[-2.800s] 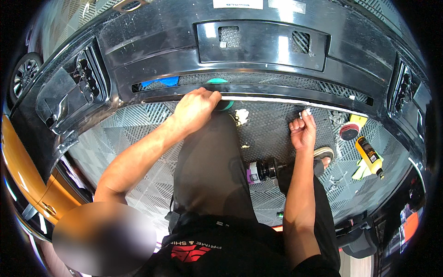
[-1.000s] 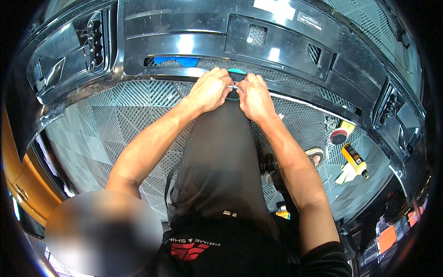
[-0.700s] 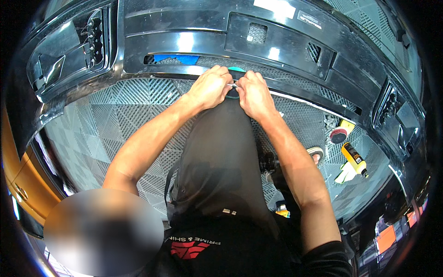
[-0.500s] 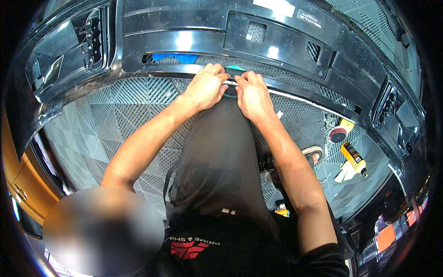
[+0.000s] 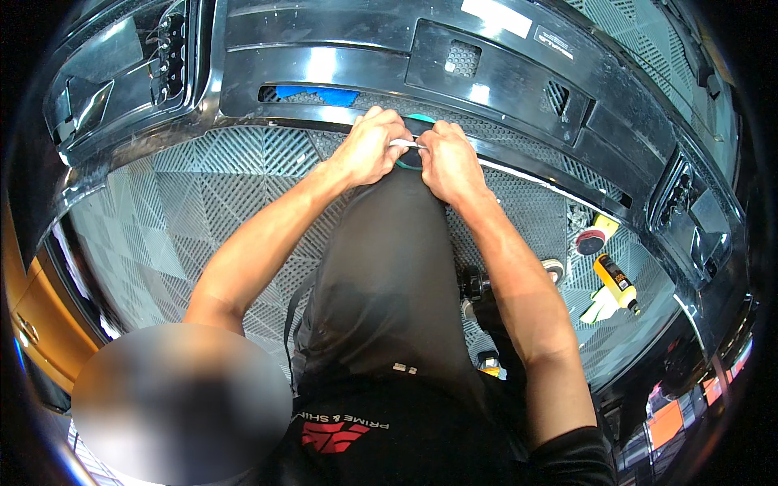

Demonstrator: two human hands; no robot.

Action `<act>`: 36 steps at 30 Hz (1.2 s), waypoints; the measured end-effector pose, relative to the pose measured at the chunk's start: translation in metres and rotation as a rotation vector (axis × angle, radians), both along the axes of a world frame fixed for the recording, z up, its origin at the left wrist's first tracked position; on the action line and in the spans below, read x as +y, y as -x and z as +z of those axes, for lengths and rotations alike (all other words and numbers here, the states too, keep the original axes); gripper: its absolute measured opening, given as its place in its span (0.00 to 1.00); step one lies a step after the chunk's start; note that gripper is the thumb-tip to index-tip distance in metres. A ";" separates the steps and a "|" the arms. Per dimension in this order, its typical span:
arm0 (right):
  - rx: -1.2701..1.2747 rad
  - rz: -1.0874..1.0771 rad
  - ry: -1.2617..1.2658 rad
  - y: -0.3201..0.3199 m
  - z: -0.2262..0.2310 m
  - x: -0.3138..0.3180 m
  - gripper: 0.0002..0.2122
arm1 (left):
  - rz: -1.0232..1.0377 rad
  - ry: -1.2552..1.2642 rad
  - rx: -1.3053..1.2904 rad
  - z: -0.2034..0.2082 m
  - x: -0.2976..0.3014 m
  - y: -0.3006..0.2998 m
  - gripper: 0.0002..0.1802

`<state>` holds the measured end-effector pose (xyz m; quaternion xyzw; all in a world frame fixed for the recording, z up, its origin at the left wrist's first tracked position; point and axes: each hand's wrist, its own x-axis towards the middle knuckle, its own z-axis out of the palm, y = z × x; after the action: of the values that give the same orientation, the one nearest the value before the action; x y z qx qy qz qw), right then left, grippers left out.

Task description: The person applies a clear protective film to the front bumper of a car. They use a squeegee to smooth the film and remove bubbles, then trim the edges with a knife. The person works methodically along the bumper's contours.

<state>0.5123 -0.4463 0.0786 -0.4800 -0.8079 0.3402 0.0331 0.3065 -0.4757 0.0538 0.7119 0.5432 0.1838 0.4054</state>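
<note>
Nearest, a dark-clad leg (image 5: pixel 389 267); to its right, flat on the floor (image 5: pixel 531 211), a yellow bottle (image 5: pixel 614 281), with a round pad (image 5: pixel 591 241) just beyond. Up front, here's the action: the left hand (image 5: pixel 371 150) and the right hand (image 5: pixel 451 166) almost meeting, each grip pinched on the white strip (image 5: pixel 408 144) between them, right by the near edge of the black bumper (image 5: pixel 356 73). Further on, something blue (image 5: pixel 324 95) shows through the slot (image 5: pixel 502 132)!
</note>
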 end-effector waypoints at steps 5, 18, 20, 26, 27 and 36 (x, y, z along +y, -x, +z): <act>-0.016 0.025 0.010 0.000 0.002 0.003 0.07 | 0.029 -0.020 -0.056 -0.002 -0.002 -0.001 0.09; -0.028 0.002 -0.085 -0.028 -0.003 -0.016 0.13 | -0.065 -0.087 0.193 0.015 -0.001 -0.016 0.22; -0.077 0.013 -0.072 -0.023 -0.001 -0.015 0.14 | -0.164 -0.082 0.229 0.020 0.005 -0.017 0.20; -0.147 0.053 -0.052 -0.021 0.009 -0.006 0.13 | -0.293 -0.111 0.236 0.015 0.017 -0.024 0.11; -0.138 0.043 -0.042 -0.021 0.009 -0.006 0.12 | -0.302 -0.110 0.240 0.015 0.019 -0.025 0.10; -0.142 0.025 -0.010 -0.019 0.011 0.000 0.09 | -0.265 -0.013 0.156 0.015 0.024 -0.026 0.06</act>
<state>0.5318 -0.4461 0.0893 -0.4927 -0.8158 0.3018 -0.0259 0.3325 -0.4515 0.0689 0.7921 0.4732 0.0766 0.3780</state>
